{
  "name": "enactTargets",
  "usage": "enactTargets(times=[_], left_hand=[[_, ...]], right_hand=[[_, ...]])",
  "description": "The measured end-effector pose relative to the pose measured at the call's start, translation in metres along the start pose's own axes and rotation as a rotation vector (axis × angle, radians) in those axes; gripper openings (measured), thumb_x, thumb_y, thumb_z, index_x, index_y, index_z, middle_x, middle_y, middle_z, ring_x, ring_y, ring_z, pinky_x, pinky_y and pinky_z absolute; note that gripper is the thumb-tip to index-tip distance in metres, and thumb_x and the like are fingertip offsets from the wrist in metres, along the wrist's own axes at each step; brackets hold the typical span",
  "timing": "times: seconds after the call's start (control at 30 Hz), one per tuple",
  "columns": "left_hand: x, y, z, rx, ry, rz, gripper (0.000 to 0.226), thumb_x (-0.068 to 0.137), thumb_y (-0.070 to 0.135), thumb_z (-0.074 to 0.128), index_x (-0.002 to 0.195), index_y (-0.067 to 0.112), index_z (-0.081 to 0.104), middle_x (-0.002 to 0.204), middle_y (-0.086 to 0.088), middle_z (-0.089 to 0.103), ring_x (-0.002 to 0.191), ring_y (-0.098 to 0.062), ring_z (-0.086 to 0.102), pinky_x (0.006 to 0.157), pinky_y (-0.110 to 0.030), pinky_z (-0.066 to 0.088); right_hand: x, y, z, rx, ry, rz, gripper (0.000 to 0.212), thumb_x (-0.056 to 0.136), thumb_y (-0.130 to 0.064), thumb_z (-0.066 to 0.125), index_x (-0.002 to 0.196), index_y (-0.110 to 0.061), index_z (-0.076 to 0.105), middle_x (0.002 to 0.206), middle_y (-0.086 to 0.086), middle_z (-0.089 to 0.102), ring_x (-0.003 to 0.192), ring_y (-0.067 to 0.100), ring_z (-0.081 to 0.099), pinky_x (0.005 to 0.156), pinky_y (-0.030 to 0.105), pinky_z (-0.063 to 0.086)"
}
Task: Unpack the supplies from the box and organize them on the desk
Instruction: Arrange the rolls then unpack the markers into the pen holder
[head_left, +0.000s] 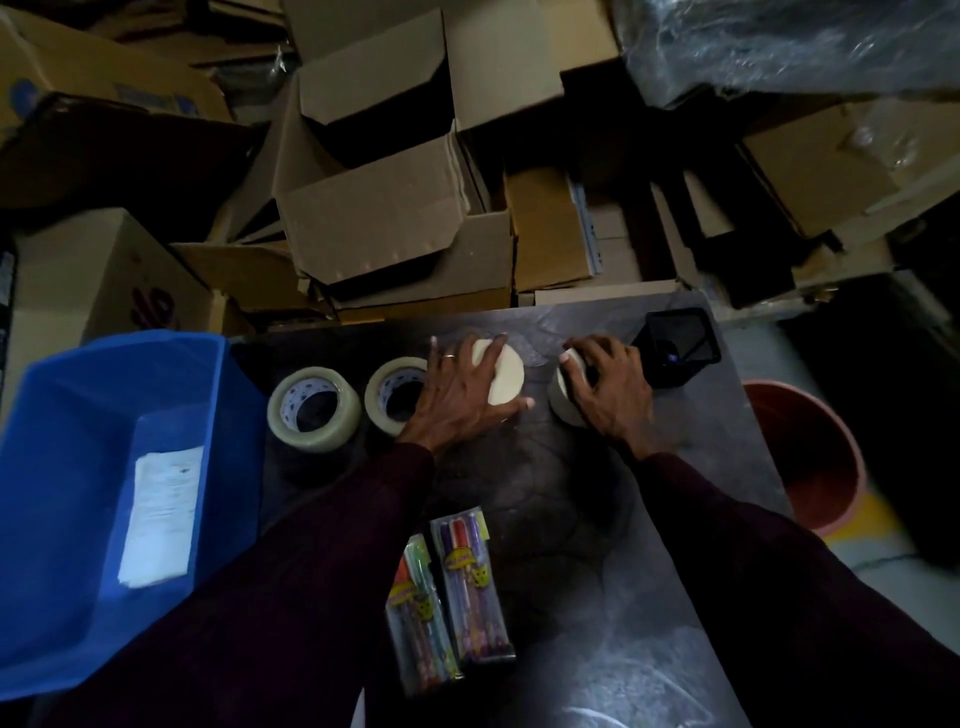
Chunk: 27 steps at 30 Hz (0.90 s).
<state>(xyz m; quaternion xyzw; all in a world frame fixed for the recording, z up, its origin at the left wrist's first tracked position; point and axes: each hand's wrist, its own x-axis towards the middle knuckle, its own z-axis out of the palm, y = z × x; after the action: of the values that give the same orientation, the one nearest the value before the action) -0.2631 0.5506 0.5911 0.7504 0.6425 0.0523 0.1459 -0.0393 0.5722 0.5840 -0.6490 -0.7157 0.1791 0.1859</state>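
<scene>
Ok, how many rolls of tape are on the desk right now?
4, in a row across the desk: two clear rolls at left, a cream roll under the left hand, and one under the right hand.

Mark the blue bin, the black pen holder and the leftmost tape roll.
blue bin (244, 415), head view, on its right wall.
black pen holder (680, 340), head view, on its mesh side face.
leftmost tape roll (332, 436), head view, on its outer band of clear tape.
</scene>
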Motion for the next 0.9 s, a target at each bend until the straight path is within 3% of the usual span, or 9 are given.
enactTargets(times=[0.1, 0.2, 0.67, 0.9], left_hand=[[-0.003, 0.002, 0.005, 0.004, 0.026, -0.027, 0.083, 0.084, 0.082, 0.026, 0.152, 0.035, 0.013, 0.156, -0.013, 0.026, 0.145, -0.032, 0.022, 0.12, -0.055, -0.006], [-0.003, 0.003, 0.007, 0.04, 0.067, -0.036, 0.066, 0.095, 0.068, 0.02, 0.151, 0.033, 0.02, 0.153, -0.014, 0.032, 0.143, -0.034, 0.027, 0.121, -0.055, -0.001], [-0.003, 0.009, 0.021, 0.054, 0.211, -0.108, 0.052, 0.1, 0.048, 0.024, 0.145, 0.025, 0.037, 0.14, -0.017, 0.046, 0.133, -0.035, 0.04, 0.118, -0.059, 0.015], [-0.002, 0.017, 0.027, 0.045, 0.255, -0.178, 0.05, 0.1, 0.045, 0.031, 0.144, 0.024, 0.04, 0.141, -0.02, 0.046, 0.132, -0.037, 0.041, 0.119, -0.058, 0.014]], right_hand=[[0.0, 0.001, 0.001, 0.002, 0.001, -0.005, 0.033, 0.097, -0.052, 0.046, 0.122, -0.035, 0.06, 0.132, 0.001, 0.056, 0.122, 0.027, 0.047, 0.09, 0.034, 0.042], [0.0, 0.0, 0.003, 0.014, 0.014, 0.009, 0.033, 0.098, -0.052, 0.045, 0.122, -0.035, 0.06, 0.13, 0.0, 0.056, 0.121, 0.025, 0.047, 0.086, 0.031, 0.039], [0.003, 0.005, 0.006, 0.004, 0.023, -0.026, 0.036, 0.096, -0.055, 0.043, 0.121, -0.036, 0.06, 0.128, -0.004, 0.057, 0.121, 0.022, 0.047, 0.09, 0.034, 0.044], [0.008, -0.002, 0.01, 0.001, 0.019, -0.026, 0.038, 0.096, -0.056, 0.042, 0.121, -0.035, 0.06, 0.128, -0.003, 0.056, 0.122, 0.021, 0.047, 0.09, 0.036, 0.046]])
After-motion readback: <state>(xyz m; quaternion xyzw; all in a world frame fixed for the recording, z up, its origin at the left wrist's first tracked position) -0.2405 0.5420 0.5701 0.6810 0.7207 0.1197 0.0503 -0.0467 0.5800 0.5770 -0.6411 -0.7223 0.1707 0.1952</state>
